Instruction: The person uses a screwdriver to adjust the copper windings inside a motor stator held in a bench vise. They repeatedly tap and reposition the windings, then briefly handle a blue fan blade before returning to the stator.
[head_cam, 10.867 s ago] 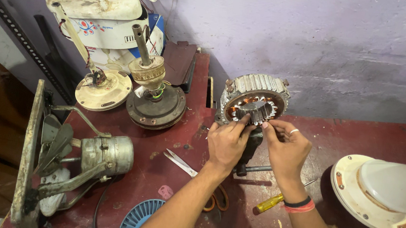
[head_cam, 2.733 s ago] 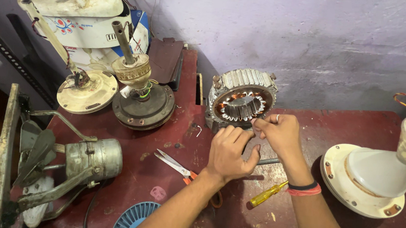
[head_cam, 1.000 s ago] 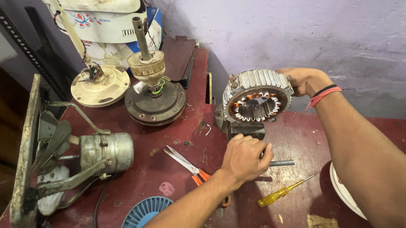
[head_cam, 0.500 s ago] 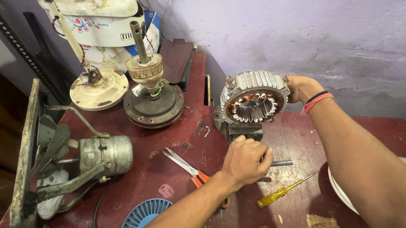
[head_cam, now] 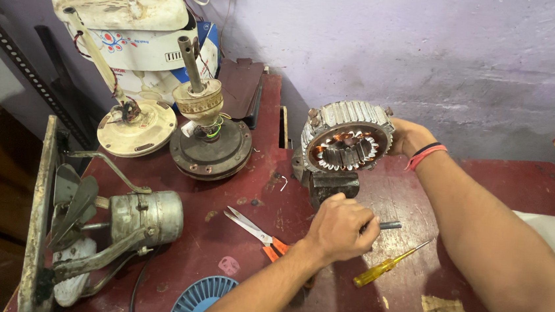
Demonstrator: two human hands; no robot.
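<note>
Gripping the stator [head_cam: 346, 141] at its right rim with the right hand [head_cam: 410, 136], fingers curling behind the casing, so probably clasped though mostly hidden. Standing upright at the far middle of the red worktop [head_cam: 486, 192], on a dark block [head_cam: 333, 183]. Clenching the left hand [head_cam: 339, 228] around a dark metal rod [head_cam: 387, 225], just near of the block. Lying close by: scissors [head_cam: 255, 230] to the left, a yellow screwdriver [head_cam: 387, 267] to the right. Sitting further left: a fan motor [head_cam: 209, 141] and a caged fan [head_cam: 107, 222].
</note>
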